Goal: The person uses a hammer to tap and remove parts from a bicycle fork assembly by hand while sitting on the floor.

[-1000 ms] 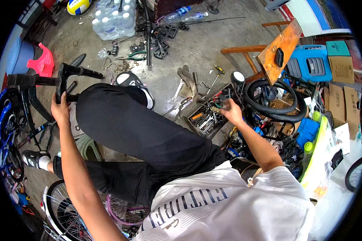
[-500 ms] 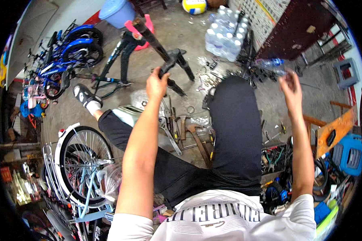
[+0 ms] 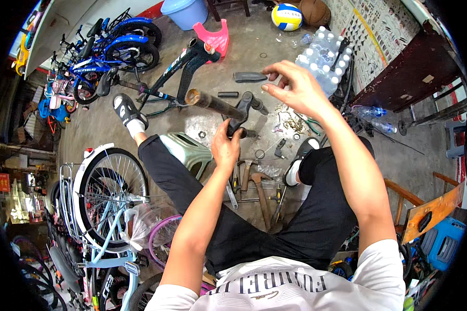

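My left hand [image 3: 226, 149] is closed around a dark bicycle fork [image 3: 217, 105], gripping it by the crown and a leg. The fork's worn, brownish steerer tube points up to the left, and its short legs point right. My right hand [image 3: 301, 89] is raised to the right of the fork, thumb and fingers apart, with nothing visible in it. Just beyond its fingertips lies a dark grey, elongated object [image 3: 250, 77] on the floor. A short black tube [image 3: 228, 95] lies near the fork. Behind the steerer tube stands a black bicycle frame [image 3: 177, 70].
Hammers [image 3: 259, 189] and other hand tools lie between my legs, beside a pale green stool [image 3: 184, 151]. Small metal parts [image 3: 290, 122] are scattered ahead. Bottled water [image 3: 324, 59], a pink stool [image 3: 213, 39] and balls [image 3: 287, 17] stand farther off. A light-blue bicycle [image 3: 109, 207] is left.
My right hand has swung in from the far right toward the middle. My left hand has lowered and turned the fork. My right leg has shifted, and the view has turned.
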`<state>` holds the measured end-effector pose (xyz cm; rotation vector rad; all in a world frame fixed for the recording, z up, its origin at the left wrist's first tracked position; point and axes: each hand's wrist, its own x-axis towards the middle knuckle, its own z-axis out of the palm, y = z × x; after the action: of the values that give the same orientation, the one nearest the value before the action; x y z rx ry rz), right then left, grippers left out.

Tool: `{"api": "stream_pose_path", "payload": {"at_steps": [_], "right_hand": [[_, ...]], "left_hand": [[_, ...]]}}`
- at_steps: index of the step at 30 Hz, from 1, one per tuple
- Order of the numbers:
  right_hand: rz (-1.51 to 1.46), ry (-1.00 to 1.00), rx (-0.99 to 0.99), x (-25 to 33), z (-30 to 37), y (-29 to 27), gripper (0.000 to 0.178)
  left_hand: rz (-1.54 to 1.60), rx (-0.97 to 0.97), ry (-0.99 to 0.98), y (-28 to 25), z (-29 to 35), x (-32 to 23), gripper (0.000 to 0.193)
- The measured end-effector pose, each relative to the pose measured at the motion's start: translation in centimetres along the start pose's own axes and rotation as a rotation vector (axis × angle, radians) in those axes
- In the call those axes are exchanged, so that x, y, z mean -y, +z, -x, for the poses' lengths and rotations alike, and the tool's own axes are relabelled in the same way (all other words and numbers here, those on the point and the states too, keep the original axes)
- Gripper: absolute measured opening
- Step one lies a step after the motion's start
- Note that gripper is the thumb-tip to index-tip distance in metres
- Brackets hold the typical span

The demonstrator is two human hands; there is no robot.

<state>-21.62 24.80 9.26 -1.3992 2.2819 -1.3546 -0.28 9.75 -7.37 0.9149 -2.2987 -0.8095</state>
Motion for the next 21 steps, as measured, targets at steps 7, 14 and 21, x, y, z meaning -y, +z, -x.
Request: {"api": "stream_pose_path", "payload": {"at_steps": [7,14,21], "right_hand": [[-0.344,0.097,-0.007,-0.4,-1.2,-2.2,0.056],[-0.137,0.044,-0.158,-1.9,-1.9,-3.2,0.043],[-0.198,-0.165,0.335,1.2,-2.0,-0.8,0.05]], "left_hand": [[-0.149,0.162,0.069,4.1,-4.3,-3.9,0.052],[0.084,0.002,-0.235,5.0,-3.2,-2.1,0.064],[1.404,0.478,-1.024,-5.2,2.3,-8.4,0.076]]}}
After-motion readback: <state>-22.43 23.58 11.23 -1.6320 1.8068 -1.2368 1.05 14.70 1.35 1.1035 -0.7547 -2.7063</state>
